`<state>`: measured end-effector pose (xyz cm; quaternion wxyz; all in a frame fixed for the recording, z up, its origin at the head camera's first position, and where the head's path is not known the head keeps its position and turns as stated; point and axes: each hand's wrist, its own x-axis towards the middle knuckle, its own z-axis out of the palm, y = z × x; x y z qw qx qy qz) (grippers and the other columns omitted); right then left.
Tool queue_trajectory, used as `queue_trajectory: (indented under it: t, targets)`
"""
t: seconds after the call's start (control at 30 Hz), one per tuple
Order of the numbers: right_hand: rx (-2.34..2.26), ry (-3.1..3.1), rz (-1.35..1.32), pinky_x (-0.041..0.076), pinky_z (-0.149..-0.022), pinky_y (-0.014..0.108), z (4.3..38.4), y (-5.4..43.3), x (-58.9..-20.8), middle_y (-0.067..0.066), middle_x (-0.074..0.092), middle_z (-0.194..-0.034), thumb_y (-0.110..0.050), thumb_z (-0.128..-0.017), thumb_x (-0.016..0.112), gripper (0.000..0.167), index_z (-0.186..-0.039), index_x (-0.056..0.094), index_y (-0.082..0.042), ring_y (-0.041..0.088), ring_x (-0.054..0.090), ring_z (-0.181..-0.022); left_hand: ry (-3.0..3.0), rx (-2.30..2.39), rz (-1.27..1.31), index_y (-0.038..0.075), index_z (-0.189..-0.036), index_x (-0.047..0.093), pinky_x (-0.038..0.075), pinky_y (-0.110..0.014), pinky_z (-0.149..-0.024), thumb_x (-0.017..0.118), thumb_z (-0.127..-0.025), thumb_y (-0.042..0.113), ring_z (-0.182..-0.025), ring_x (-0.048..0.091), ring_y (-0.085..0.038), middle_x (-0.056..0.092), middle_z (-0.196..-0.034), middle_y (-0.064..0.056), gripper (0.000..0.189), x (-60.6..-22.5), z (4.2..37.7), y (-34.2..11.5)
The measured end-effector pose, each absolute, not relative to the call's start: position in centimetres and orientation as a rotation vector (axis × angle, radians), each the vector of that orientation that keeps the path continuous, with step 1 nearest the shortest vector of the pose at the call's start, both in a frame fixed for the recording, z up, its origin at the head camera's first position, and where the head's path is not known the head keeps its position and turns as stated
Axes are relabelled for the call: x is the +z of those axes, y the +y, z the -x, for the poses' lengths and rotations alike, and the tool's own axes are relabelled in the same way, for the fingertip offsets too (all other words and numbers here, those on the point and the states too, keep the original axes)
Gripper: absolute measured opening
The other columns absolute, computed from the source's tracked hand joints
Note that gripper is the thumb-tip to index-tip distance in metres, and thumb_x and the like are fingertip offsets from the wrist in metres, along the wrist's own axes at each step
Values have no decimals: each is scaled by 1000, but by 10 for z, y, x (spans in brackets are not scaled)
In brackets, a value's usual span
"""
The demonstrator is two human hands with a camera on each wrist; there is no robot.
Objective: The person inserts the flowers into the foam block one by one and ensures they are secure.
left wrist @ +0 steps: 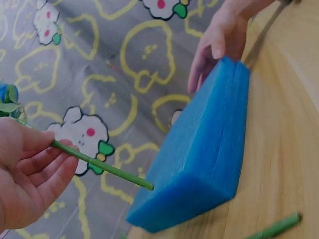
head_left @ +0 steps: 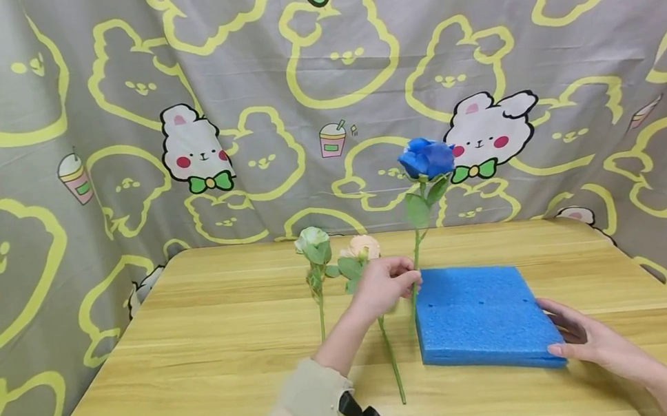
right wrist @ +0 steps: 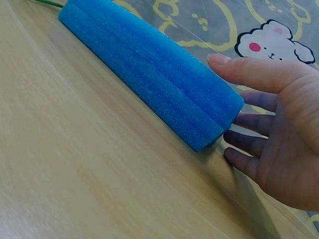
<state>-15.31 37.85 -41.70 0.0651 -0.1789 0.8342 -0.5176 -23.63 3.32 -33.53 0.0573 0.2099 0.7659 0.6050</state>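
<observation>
My left hand (head_left: 383, 285) pinches the green stem of a blue rose (head_left: 426, 157) between thumb and fingers. The flower stands nearly upright, bloom on top. Its stem (left wrist: 107, 171) has a bare lower end, seen by the left side of a blue foam block (head_left: 486, 328); whether the two touch I cannot tell. Small dark holes dot the block's top. At the block's right side is my right hand (head_left: 594, 342), fingers mostly straight along the edge and thumb by the front corner. In the right wrist view the same hand (right wrist: 284, 129) spreads around the foam's end.
A pale green rose (head_left: 313, 245) and a peach rose (head_left: 365, 247) lie on the wooden table (head_left: 190, 364), left of the foam. My left forearm crosses over part of the peach rose's stem. A patterned grey curtain (head_left: 254, 72) hangs behind the table.
</observation>
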Motion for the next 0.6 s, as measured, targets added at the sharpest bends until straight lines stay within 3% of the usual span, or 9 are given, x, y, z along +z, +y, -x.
queue_trajectory:
  t: [0.23, 0.4, 0.6]
  targets:
    - [-1563, 2510, 513, 36, -86, 8, 153, 378, -416, -27, 28, -127, -2, -92, 54, 66, -142, 14, 10, -18, 34, -110, 2346, 1801, -667, 1, -94, 65, 55, -30, -66, 63, -88, 6, -67, 61, -7, 65, -76, 0, 9, -331, 234, 59]
    - [-1562, 2517, 498, 36, -87, 8, 152, 377, -416, -22, 27, -130, -3, -92, 54, 66, -143, 15, 8, -18, 34, -111, 2376, 1762, -691, 1, -96, 65, 53, -24, -63, 64, -86, 5, -66, 60, -6, 62, -76, 2, 10, -329, 233, 75]
    - [-1585, 2514, 528, 36, -86, 8, 151, 377, -416, -29, 29, -130, -1, -91, 54, 66, -143, 15, 9, -18, 34, -112, 2334, 1790, -701, -1, -94, 64, 50, -17, -60, 65, -85, 0, -66, 58, -5, 60, -75, 3, 10, -326, 229, 95]
